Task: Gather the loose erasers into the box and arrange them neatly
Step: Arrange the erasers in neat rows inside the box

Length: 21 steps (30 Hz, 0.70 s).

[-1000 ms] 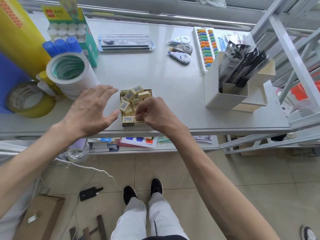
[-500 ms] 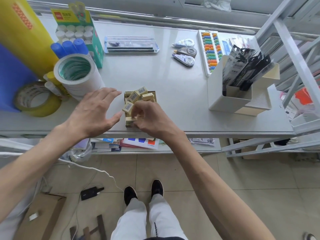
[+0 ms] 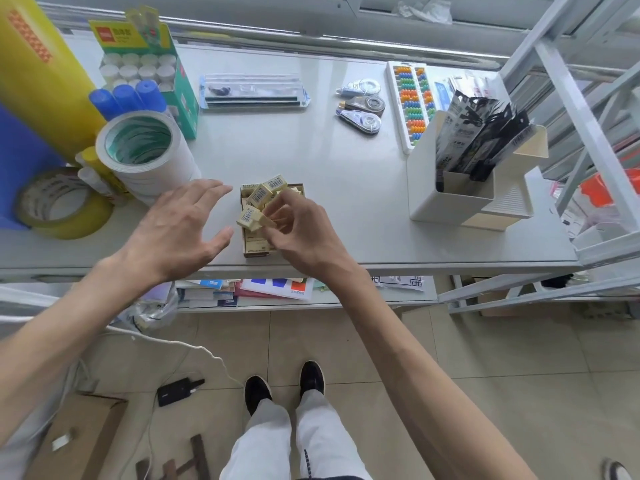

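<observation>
Right hand (image 3: 304, 233) curled, pinching a pale yellow eraser (image 3: 250, 216) over the small brown box (image 3: 255, 250), left hand (image 3: 176, 230) flat with fingers spread just left of it, more erasers (image 3: 273, 183) heaped inside, barcode stickers unreadable, box near front edge of table (image 3: 311, 161), white tape roll (image 3: 138, 143) behind left hand.

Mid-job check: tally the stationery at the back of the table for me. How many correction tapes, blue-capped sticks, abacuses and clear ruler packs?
Correction tapes: 3
Blue-capped sticks: 3
Abacus: 1
Clear ruler pack: 1
Total: 8
</observation>
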{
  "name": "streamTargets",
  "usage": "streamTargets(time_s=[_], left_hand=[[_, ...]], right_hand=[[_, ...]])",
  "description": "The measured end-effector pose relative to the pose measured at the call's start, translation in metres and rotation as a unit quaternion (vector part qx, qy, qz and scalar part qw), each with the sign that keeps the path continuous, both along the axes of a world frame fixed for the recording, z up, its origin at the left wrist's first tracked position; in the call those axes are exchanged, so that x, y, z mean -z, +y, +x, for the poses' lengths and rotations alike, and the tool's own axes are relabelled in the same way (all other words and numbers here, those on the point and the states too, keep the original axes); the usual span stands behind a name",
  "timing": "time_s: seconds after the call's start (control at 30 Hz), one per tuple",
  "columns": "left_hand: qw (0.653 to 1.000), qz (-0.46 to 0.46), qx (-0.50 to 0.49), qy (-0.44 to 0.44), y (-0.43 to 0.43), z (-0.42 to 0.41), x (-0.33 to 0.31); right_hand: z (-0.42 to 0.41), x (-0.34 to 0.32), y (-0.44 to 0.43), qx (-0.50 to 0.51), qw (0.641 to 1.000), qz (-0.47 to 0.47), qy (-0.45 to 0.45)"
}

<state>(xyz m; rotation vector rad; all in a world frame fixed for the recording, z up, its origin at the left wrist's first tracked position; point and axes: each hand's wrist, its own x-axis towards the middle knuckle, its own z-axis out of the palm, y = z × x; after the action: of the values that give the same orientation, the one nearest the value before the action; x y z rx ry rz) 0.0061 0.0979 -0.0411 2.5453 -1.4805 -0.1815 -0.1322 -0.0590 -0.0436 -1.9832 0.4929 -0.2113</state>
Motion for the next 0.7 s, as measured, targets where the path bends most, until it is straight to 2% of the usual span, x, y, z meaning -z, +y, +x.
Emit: streamTargets(time_s=[0.1, 0.43, 0.7], left_hand=[[1.000, 0.001, 0.003, 0.001, -0.002, -0.002, 0.002], [1.000, -0.001, 0.004, 0.002, -0.007, 0.003, -0.001], [1.000, 0.005, 0.008, 0.006, -0.007, 0.005, -0.001]], right_hand=[[0.000, -0.002, -0.006, -0.024, 0.999, -0.034, 0.008], [-0.002, 0.012, -0.002, -0.066, 0.997, -0.035, 0.011], [0.001, 0.018, -0.003, -0.041, 0.999, 0.006, 0.002]])
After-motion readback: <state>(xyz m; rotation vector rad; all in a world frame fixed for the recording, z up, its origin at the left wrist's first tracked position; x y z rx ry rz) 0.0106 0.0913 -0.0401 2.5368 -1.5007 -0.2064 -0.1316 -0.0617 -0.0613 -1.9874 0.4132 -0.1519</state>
